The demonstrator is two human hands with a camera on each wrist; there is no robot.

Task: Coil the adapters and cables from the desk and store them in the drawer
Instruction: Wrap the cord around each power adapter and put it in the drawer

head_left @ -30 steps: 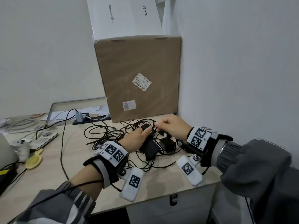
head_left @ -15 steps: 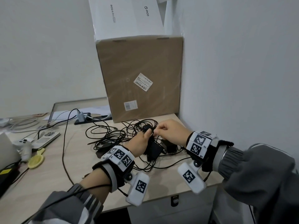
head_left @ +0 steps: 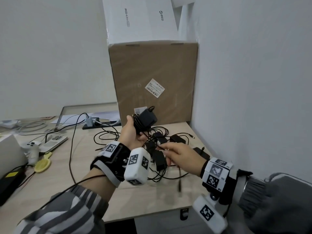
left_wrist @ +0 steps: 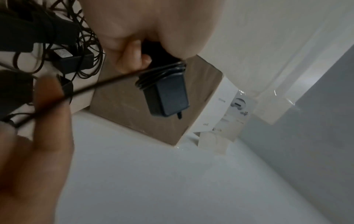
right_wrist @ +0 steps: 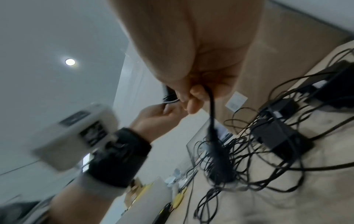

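The left hand [head_left: 133,134] has lifted a black adapter [head_left: 147,117] — cable [left_wrist: 107,84] wound around it — off the bench [head_left: 152,196]; earlier it lay in the tangle [head_left: 162,146]. The right hand [head_left: 182,157] pinches the cable's trailing end — motion blur obscures its fingers.

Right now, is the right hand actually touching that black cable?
Touching. In the right wrist view the right hand pinches the black cable between its fingertips; the cable hangs down from that grip.
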